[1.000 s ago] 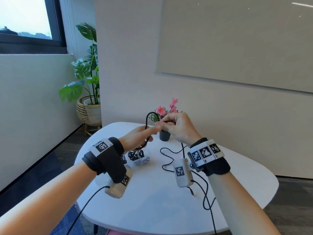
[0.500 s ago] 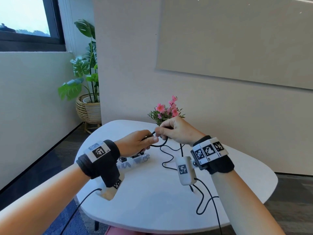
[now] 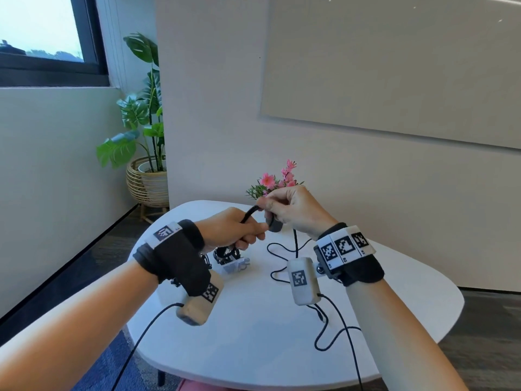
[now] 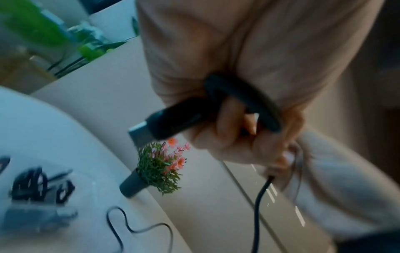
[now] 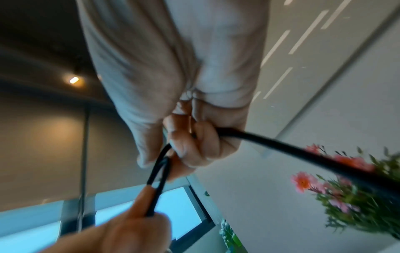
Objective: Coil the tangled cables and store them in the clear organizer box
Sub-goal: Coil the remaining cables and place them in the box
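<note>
No readable words, brand names or numbers turn up anywhere in these views. The only signs on show are black-and-white square coded markers: one on the white band (image 3: 164, 232) atop the left wrist, another on the beige camera unit (image 3: 200, 303) hanging beneath it. Over on the right wrist, three such markers sit side by side on the white band (image 3: 344, 246), each with a tiny caption under it, too small to make out. One more marker rides on the beige unit (image 3: 303, 280) beside that wrist. Both wrist views: nothing legible.
</note>
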A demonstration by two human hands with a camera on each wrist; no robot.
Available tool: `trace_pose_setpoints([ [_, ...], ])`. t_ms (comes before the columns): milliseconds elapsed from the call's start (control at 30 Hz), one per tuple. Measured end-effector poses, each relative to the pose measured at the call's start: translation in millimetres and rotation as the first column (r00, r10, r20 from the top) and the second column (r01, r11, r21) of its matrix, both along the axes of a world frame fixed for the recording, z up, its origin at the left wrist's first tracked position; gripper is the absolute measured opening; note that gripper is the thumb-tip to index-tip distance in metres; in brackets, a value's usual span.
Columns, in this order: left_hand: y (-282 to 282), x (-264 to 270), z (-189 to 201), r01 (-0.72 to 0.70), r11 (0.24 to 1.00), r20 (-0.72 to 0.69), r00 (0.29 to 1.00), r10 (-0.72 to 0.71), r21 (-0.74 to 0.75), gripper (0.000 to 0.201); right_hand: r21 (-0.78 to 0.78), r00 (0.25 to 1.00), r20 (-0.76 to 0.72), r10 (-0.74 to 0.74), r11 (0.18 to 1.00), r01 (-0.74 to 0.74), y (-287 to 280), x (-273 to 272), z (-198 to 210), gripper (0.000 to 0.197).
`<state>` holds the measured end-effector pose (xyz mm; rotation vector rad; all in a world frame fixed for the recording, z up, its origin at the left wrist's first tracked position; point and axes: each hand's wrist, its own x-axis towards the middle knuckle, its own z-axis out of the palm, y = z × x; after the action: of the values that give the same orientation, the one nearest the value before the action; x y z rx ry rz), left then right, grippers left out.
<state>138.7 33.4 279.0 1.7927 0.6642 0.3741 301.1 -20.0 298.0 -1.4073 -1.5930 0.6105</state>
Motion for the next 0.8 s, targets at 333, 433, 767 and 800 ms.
trace_pose_setpoints([
  [333,-0.9,16.4,-2.8,-0.12,0.828,0.537,0.708,0.459,-0.548,0.03,-0.028,0.953,-0.216,-0.211,0.977,0.21,3.2,-24.4,-54.3,0.019],
  [433,14.1,28.3,-13.3,-0.334,0.8,0.489,0.654,0.577,-0.498,0.031,-0.01,0.97,0.216,-0.115,0.993,0.12,2.7,-42.0,-70.2,0.023],
  [767,34.6,7.0,-29.7,-0.564,0.816,0.349,0.744,0.57,-0.131,0.016,-0.094,0.925,0.361,0.121,0.991,-0.093,-22.6,-32.1,-41.5,0.018],
  [800,32.7,7.0,-35.1,-0.544,0.839,0.301,0.8,0.519,-0.001,0.02,-0.092,0.923,0.361,0.135,0.99,-0.109,-21.5,-28.2,-35.0,0.016],
])
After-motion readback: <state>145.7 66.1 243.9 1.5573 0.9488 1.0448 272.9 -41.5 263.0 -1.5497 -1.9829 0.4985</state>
